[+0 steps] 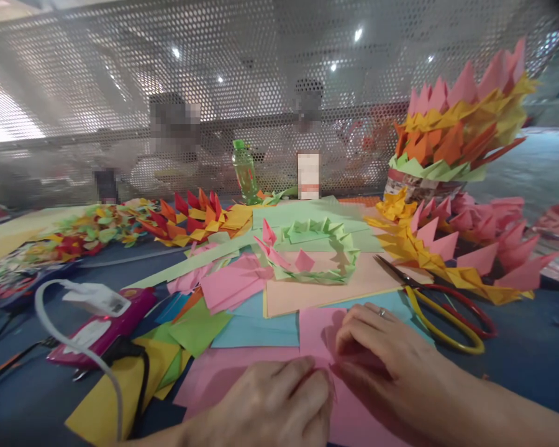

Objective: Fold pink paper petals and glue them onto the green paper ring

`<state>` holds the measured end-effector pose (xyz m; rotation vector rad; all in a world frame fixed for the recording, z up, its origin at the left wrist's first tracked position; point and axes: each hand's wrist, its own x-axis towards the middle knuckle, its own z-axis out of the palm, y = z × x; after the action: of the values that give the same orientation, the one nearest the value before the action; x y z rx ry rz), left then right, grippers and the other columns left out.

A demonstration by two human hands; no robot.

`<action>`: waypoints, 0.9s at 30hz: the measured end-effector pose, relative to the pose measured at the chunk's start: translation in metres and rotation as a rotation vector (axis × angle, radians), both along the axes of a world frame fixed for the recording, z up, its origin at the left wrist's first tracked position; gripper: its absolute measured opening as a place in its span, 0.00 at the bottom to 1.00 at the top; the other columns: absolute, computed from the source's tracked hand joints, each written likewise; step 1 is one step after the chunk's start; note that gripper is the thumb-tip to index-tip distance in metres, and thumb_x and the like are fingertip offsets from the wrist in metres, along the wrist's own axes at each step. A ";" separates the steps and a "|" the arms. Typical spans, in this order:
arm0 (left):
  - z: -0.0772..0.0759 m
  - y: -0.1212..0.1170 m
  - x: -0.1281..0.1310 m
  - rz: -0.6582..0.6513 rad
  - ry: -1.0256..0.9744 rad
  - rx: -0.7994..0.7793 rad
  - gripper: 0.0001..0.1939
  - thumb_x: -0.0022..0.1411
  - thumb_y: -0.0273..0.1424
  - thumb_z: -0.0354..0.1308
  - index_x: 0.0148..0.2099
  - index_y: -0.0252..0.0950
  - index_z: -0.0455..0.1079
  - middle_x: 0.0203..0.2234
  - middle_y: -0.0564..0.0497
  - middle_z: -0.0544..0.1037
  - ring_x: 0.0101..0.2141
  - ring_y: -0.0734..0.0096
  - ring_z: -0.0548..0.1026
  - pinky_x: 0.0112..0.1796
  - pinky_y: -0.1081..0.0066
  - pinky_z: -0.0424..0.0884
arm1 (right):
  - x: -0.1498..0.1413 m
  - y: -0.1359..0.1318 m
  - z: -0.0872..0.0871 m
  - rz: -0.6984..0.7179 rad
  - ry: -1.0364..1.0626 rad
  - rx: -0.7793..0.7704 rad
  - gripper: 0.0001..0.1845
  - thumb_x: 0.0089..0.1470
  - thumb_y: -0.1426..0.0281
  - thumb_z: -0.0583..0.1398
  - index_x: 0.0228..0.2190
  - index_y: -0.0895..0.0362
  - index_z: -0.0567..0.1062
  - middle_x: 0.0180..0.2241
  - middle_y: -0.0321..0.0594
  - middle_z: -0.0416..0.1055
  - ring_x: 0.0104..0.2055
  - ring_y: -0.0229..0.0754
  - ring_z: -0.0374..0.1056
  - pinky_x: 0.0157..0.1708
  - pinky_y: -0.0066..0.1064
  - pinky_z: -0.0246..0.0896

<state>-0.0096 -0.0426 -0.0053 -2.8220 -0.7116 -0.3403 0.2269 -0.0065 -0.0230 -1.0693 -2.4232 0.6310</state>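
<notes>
My left hand (279,397) is closed at the lower middle, its fingertips pinching pink paper. Close beside it on the right, my right hand (391,354), with a ring on one finger, has its fingers bent round to the thumb on the same paper. Only a thin pink edge shows between the fingertips; most of the held piece is hidden. Pink paper sheets (358,422) lie flat under both hands. Beyond them, a ring of folded light-green paper points (347,248) with a few pink points rests on peach paper (307,292).
Scissors (440,310) with red and yellow handles lie to the right. Folded pink and yellow points (470,254) are behind them, below a tall layered paper flower (456,136). A magenta power strip (102,329) with cables is at left. A green bottle (245,174) stands by the perforated screen (261,81).
</notes>
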 end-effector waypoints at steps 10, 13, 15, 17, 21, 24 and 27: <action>0.002 0.002 0.002 -0.063 -0.052 -0.031 0.15 0.70 0.23 0.46 0.47 0.33 0.75 0.37 0.45 0.81 0.37 0.66 0.78 0.40 0.71 0.76 | -0.004 -0.002 -0.002 0.008 -0.006 0.047 0.09 0.60 0.78 0.59 0.30 0.55 0.68 0.33 0.34 0.67 0.36 0.40 0.62 0.39 0.35 0.52; 0.003 0.001 0.002 -0.055 -0.048 -0.034 0.16 0.69 0.21 0.46 0.46 0.33 0.75 0.37 0.46 0.81 0.36 0.67 0.78 0.38 0.71 0.77 | -0.006 -0.003 -0.003 -0.022 -0.008 0.093 0.09 0.59 0.79 0.58 0.28 0.55 0.66 0.31 0.34 0.66 0.34 0.40 0.60 0.37 0.34 0.50; 0.004 0.000 0.002 -0.055 -0.043 -0.037 0.15 0.70 0.22 0.46 0.47 0.34 0.75 0.38 0.46 0.81 0.36 0.67 0.78 0.38 0.72 0.77 | -0.008 -0.003 -0.004 -0.040 -0.007 0.099 0.10 0.59 0.78 0.58 0.28 0.55 0.66 0.31 0.34 0.65 0.34 0.40 0.59 0.36 0.34 0.49; 0.004 0.000 0.001 -0.057 -0.039 -0.042 0.14 0.70 0.24 0.48 0.47 0.34 0.75 0.38 0.45 0.81 0.37 0.66 0.78 0.39 0.71 0.77 | -0.008 -0.002 -0.005 -0.048 -0.013 0.097 0.10 0.59 0.78 0.58 0.28 0.55 0.66 0.31 0.34 0.65 0.34 0.41 0.59 0.36 0.35 0.48; 0.006 0.002 0.001 -0.079 -0.019 -0.042 0.12 0.69 0.22 0.51 0.48 0.33 0.75 0.39 0.45 0.82 0.37 0.66 0.79 0.40 0.71 0.77 | -0.008 -0.003 -0.004 -0.046 -0.045 0.085 0.10 0.61 0.77 0.57 0.28 0.55 0.66 0.31 0.35 0.66 0.34 0.42 0.59 0.37 0.35 0.49; 0.008 0.004 0.002 -0.102 -0.004 -0.032 0.14 0.68 0.18 0.50 0.46 0.32 0.76 0.39 0.47 0.82 0.37 0.66 0.79 0.40 0.71 0.78 | -0.009 -0.004 -0.003 -0.049 -0.067 0.067 0.09 0.62 0.77 0.57 0.29 0.56 0.67 0.33 0.36 0.67 0.35 0.43 0.60 0.38 0.36 0.51; 0.008 0.004 0.003 -0.109 0.004 -0.038 0.14 0.68 0.17 0.50 0.46 0.32 0.77 0.40 0.47 0.82 0.36 0.66 0.79 0.38 0.70 0.78 | -0.009 -0.004 -0.003 -0.049 -0.077 0.065 0.09 0.62 0.77 0.57 0.30 0.56 0.67 0.33 0.36 0.67 0.36 0.43 0.61 0.38 0.36 0.51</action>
<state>-0.0068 -0.0383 0.0027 -2.9039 -0.5700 -0.3423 0.2178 -0.0106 -0.0261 -1.1424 -2.4565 0.5001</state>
